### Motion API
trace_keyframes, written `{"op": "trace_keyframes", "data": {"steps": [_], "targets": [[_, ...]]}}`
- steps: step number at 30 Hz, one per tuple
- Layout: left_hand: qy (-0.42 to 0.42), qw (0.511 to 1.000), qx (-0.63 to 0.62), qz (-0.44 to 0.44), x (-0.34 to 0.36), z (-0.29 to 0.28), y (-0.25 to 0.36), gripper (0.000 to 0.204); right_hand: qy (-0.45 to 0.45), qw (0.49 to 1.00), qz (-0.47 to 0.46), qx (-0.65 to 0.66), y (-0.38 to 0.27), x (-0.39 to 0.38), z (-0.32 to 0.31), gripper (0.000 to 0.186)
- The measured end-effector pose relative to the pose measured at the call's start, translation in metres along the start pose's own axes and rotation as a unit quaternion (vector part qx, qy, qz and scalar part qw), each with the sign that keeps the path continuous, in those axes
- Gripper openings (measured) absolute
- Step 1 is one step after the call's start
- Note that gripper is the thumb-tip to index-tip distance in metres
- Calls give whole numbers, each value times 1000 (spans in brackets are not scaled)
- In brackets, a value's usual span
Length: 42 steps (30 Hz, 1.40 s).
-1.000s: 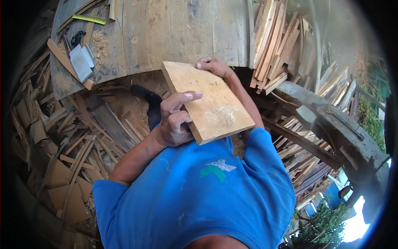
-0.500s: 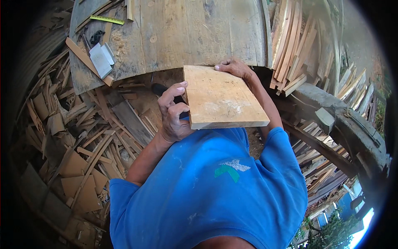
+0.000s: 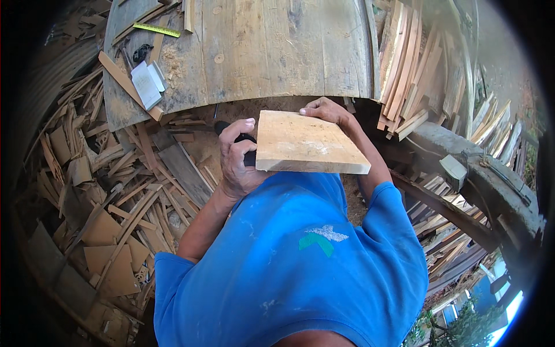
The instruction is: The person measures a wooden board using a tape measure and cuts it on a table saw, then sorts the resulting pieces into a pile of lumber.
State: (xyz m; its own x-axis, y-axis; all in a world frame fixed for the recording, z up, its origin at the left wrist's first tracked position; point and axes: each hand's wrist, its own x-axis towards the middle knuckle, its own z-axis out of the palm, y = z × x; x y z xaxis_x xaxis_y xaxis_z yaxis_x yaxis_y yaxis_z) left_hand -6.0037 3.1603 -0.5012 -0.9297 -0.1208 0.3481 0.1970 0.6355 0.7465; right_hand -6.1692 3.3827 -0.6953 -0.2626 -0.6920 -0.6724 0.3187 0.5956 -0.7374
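Note:
In front of my chest I hold a thick, pale wooden board [image 3: 309,136]. A whitish patch marks its upper face, and its near end grain faces me. My left hand [image 3: 235,157] is at the board's left edge, fingers bent, with part of the grip hidden behind the wood. At the far right edge, my right hand [image 3: 327,110] is closed on the board with its fingers over the rim. The board is off the workbench [image 3: 243,63], in front of its near edge.
On the bench's left lie a yellow ruler strip [image 3: 157,29], a white box-like piece [image 3: 145,85] and a wood strip [image 3: 128,84]. Scrap wood [image 3: 124,168] covers the floor at left. Stacked slats [image 3: 404,63] and a concrete beam [image 3: 462,156] stand at right.
The board has tilted: its far edge sits lower and closer to me, and more of the near end shows. Both hands keep their places on it. The view has shifted slightly.

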Motion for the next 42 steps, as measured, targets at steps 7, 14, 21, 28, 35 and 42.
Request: {"op": "trace_keyframes", "data": {"steps": [7, 14, 21, 28, 35, 42], "targets": [[2, 999, -21, 34, -15, -3, -7, 67, 87, 995, 26, -36, -31, -20, -9, 49], [-13, 998, -26, 47, -24, -8, -9, 67, 124, 991, 28, -53, -35, -19, -22, 55], [-13, 999, -15, 45, -33, -12, -12, 68, 137, 990, -22, -26, -43, -21, -27, 50], [11, 999, -25, 18, -34, -11, -10, 70, 130, 990, -30, -49, -41, -15, -26, 45], [40, 998, -35, 19, -14, -4, 0, 71, 92, 995, -17, -15, -24, -6, -10, 44], [74, 995, -66, -5, 3, 4, 1, 61, -23, 989, 4, 145, -11, -12, 30, 35]]}}
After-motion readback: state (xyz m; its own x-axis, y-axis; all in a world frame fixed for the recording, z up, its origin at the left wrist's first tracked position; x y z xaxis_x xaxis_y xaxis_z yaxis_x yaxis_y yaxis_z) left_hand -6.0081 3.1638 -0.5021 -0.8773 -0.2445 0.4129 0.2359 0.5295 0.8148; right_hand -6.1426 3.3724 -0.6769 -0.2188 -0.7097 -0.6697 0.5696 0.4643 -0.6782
